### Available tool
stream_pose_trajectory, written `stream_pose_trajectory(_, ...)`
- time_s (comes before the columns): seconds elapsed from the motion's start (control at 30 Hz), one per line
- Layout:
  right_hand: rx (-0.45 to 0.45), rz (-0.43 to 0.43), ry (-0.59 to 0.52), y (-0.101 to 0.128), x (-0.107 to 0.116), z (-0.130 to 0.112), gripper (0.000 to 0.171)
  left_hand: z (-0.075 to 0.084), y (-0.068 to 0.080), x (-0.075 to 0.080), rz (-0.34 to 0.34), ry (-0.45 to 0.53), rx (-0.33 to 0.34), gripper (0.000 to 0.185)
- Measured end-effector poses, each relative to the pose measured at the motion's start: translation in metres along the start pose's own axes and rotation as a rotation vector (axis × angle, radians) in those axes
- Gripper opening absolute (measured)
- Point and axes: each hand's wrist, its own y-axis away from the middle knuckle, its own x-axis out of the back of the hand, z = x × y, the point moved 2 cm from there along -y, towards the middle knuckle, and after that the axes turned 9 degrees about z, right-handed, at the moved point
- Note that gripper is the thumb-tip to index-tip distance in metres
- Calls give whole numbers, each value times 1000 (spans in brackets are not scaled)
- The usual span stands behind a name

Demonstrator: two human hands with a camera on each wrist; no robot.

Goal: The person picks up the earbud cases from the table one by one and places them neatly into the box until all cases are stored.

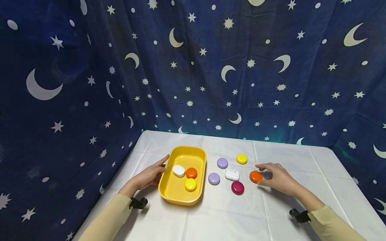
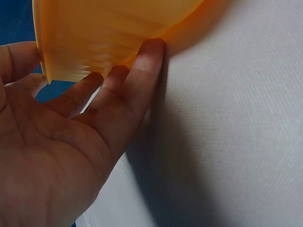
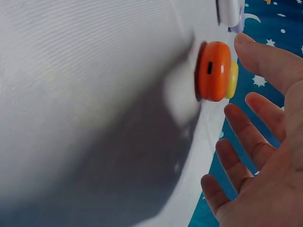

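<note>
Dark blue cloth printed with moons and stars hangs behind and to both sides of a worktop [image 1: 271,214] covered in white cloth. On its left part sits a yellow tray [image 1: 199,160], and the left hand [image 1: 149,175] lies against the tray's left wall, fingers [image 2: 142,71] straight and together, pressed flat to the outside of the wall, gripping nothing. That contact looks like bracing, so the tray does not slide on the smooth cloth. Inside the tray lie a white case [image 1: 178,170], an orange case [image 1: 191,172] and a yellow case [image 1: 190,184], close together in its middle.

To the right, the right hand [image 1: 275,177] rests on the worktop just beside a loose orange case [image 1: 255,176]. Its fingers [image 3: 265,61] are spread and relaxed, around the case on its right side rather than clamped on it; the wrist view shows a gap between fingertips and case, so it seems not yet grasped.

Between that case and the tray lie more pieces: a dark red case [image 1: 237,187], a white rectangular case [image 1: 232,174], two purple cases [image 1: 214,178] [image 1: 222,163] and another yellow one [image 1: 241,158]. The dark red and white ones sit nearest on the straight line to the tray, so a low carry would have to pass over them.
</note>
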Motion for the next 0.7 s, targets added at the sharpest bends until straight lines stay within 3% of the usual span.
stream_pose_trajectory(0.7, -80, -40, 0, -1, -15, 10, 69, -3, 0, 1, -20, 10, -16, 65)
